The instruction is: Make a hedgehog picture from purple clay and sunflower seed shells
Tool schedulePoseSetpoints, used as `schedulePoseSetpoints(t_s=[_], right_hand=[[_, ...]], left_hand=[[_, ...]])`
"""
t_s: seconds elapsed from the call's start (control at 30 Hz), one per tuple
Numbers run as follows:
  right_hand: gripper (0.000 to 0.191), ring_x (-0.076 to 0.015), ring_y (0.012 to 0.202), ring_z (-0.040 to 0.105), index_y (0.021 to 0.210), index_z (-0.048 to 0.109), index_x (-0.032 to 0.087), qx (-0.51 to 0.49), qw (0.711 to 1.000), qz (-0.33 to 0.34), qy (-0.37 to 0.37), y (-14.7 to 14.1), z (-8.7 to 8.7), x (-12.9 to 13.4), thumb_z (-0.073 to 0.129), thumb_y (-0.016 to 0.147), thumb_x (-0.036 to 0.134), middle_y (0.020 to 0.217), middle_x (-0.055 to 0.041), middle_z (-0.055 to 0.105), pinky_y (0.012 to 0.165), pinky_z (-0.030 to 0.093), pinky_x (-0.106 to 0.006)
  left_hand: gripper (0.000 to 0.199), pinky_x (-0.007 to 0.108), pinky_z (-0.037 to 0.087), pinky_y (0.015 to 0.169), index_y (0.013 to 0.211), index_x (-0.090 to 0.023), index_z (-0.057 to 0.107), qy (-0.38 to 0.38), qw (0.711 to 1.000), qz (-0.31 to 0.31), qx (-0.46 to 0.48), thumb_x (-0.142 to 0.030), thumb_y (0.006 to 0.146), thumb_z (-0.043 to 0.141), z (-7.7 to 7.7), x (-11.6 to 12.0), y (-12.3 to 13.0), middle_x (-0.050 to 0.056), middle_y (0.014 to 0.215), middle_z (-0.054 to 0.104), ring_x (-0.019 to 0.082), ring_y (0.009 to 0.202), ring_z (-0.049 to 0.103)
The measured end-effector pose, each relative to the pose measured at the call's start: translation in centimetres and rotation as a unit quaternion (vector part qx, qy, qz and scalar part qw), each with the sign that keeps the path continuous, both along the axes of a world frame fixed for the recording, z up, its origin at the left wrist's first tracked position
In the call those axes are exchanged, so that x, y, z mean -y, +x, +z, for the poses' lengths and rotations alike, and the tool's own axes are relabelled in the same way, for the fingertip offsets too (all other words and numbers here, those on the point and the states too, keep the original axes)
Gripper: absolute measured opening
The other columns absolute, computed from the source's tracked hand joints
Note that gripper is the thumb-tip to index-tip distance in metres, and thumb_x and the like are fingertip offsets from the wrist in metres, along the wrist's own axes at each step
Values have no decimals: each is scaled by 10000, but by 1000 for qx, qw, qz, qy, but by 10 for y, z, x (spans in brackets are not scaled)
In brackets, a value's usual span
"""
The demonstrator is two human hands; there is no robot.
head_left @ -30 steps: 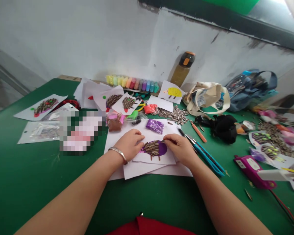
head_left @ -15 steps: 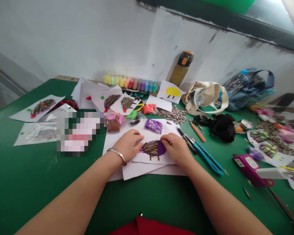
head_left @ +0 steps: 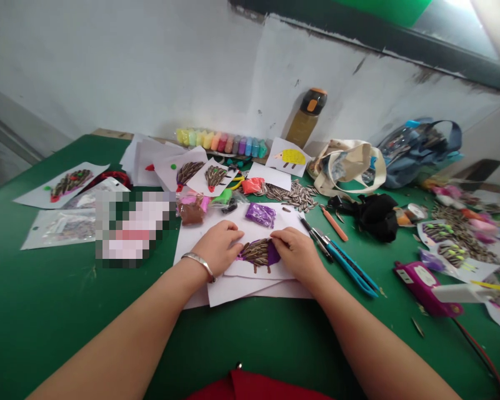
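Note:
A hedgehog picture (head_left: 256,253) lies in front of me on white paper, its purple clay body partly covered with rows of striped sunflower seeds. Bare purple shows at its right end. My left hand (head_left: 219,247) rests on the sheet at the picture's left side, fingers loosely bent and apart, holding nothing I can see. At the purple end, my right hand (head_left: 295,253) has thumb and fingertips pinched together against the clay; whatever is between them is hidden. Just beyond the hands sits a purple clay packet (head_left: 260,214). Farther back is a pile of sunflower seeds (head_left: 298,195).
Right of the paper lie blue tweezers (head_left: 352,266), pens and an orange tool (head_left: 334,223). A magenta device (head_left: 427,289) with a cable is farther right. Finished hedgehog cards (head_left: 216,175), a row of coloured clay (head_left: 220,141), a bottle (head_left: 308,116) and bags stand behind.
My right hand has shifted very slightly at the purple end, its fingertips now lower and closer to the clay. The left hand stays in place.

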State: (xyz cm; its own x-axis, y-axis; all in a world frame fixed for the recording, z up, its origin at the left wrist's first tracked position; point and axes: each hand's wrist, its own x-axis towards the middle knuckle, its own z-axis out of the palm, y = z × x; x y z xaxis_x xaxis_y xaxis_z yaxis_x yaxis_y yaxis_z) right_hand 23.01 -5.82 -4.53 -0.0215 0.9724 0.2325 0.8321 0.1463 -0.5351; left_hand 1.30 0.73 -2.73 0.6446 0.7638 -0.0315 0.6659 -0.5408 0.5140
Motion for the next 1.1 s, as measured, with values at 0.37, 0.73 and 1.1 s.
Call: schedulePoseSetpoints(t_s=[0.37,0.73,1.1], right_hand=[[222,-183,800,603,871,711,200,37,999,4,-20,0,6,4,491,892,178,814,-47,644,733,439,-286],[259,-204,896,632,944,727,184,137,988,-71,0,35,26,-25,475,889,160,917,-70,706,787,442,-283],[261,-259,825,620,808,709,115,329,942,-13,-66,36,10,-80,455,869,120,821,-153,662,743,403,-332]], left_hand=[[312,382,414,1039,1111,-140,694,-5,1000,1,-11,-234,877,509,1,0,1,130,1191,582,253,1130,555],[319,374,420,1036,1122,-142,691,-10,1000,1,-11,-228,879,504,2,0,0,122,1198,589,242,1120,568],[264,356,424,1029,1065,-157,709,-8,1000,14,-4,-234,879,539,0,4,0,116,1186,581,232,1104,571]])
